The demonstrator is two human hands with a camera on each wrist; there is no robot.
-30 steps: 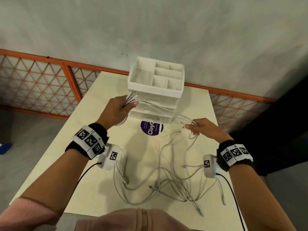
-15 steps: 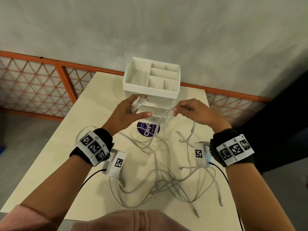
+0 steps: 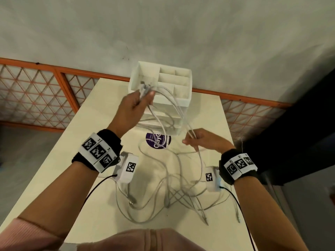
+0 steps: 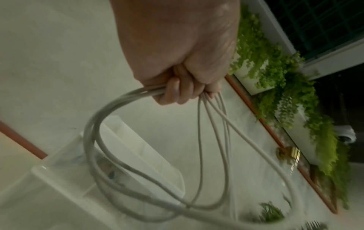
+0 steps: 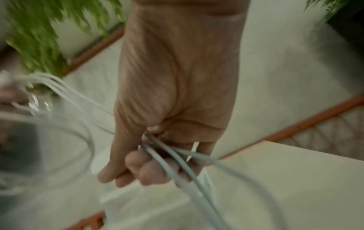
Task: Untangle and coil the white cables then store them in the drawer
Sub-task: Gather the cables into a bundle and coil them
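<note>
Several white cables [image 3: 170, 185] lie tangled on the cream table [image 3: 76, 160], with strands rising to both hands. My left hand [image 3: 135, 104] is raised in front of the white drawer organiser [image 3: 183, 101] and grips a bunch of cable ends [image 3: 145, 87]; its wrist view shows the fingers [image 4: 177, 91] curled round looped cables [image 4: 201, 155]. My right hand [image 3: 201, 142], lower and to the right, grips the same strands [image 3: 192, 134]; fingers [image 5: 149, 169] wrap several cables [image 5: 177, 160]. The organiser's drawers look closed behind the cables.
A round purple sticker [image 3: 158, 140] marks the table in front of the organiser. An orange lattice railing [image 3: 36, 93] runs behind the table against a grey wall. A dark shape [image 3: 299, 134] stands at the right. Green plants [image 4: 285, 87] appear in the left wrist view.
My left hand has risen with the cable ends in front of the organiser's top. My right hand dropped away to the lower right, drawing the strands out between the hands.
</note>
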